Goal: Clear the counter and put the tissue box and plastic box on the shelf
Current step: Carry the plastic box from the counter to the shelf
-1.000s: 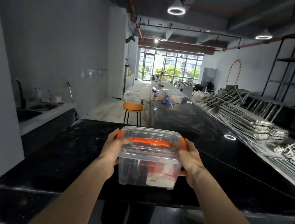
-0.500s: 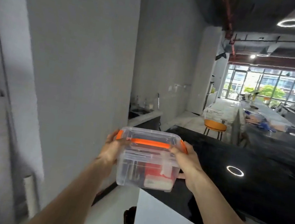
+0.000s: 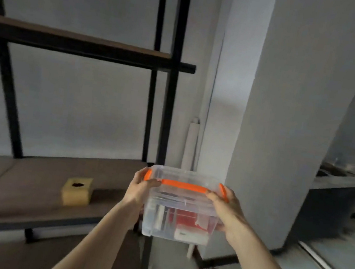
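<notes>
I hold a clear plastic box [image 3: 180, 212] with orange clips and an orange handle in the air, just right of the shelf's front post. My left hand [image 3: 140, 188] grips its left side and my right hand [image 3: 227, 212] grips its right side. Red and white items show through its walls. A yellow cube-shaped tissue box [image 3: 77, 191] stands on the brown board of the shelf [image 3: 17, 180], to the left of the plastic box and apart from it.
The shelf has black metal posts [image 3: 167, 114] and a second board higher up [image 3: 71, 38]. A grey pillar [image 3: 287, 127] stands on the right, with a white pipe [image 3: 191, 145] beside it. A dark counter with a sink [image 3: 339, 180] is at the far right.
My view has swung left, away from the black counter and along the grey wall to the shelf. Both hands keep the same grip on the plastic box.
</notes>
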Available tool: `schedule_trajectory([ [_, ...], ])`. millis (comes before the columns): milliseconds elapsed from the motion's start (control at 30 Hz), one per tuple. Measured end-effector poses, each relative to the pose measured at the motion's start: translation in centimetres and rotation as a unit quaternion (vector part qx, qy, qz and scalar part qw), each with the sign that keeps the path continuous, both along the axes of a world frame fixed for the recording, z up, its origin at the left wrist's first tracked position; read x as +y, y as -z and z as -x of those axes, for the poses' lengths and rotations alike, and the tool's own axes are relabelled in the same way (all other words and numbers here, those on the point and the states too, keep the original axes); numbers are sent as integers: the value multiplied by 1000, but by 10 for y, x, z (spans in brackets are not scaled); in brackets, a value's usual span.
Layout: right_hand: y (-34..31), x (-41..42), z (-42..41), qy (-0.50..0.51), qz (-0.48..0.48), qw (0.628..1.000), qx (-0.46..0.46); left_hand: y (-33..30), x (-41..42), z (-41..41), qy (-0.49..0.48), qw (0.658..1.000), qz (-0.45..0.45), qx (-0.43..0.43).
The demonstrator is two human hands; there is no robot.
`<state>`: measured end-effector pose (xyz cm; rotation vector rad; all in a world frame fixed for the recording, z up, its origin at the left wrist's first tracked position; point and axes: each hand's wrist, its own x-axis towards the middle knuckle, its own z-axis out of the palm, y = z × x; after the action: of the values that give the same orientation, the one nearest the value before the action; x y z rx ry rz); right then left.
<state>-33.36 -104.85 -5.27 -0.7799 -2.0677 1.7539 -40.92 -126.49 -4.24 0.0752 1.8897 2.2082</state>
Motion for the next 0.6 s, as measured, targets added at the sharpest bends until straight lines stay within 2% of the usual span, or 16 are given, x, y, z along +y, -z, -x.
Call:
schedule_trajectory([
  [267,27,-190,103,-134,-5,991,-17,20,-200,45,-122,992,33,-5],
  [400,45,-247,158,-181,-30,983,-33,35,-259,78,-152,987,51,1],
  [600,63,-315,264,-230,-5,972,-42,50,-326,163,-191,979,66,-7],
])
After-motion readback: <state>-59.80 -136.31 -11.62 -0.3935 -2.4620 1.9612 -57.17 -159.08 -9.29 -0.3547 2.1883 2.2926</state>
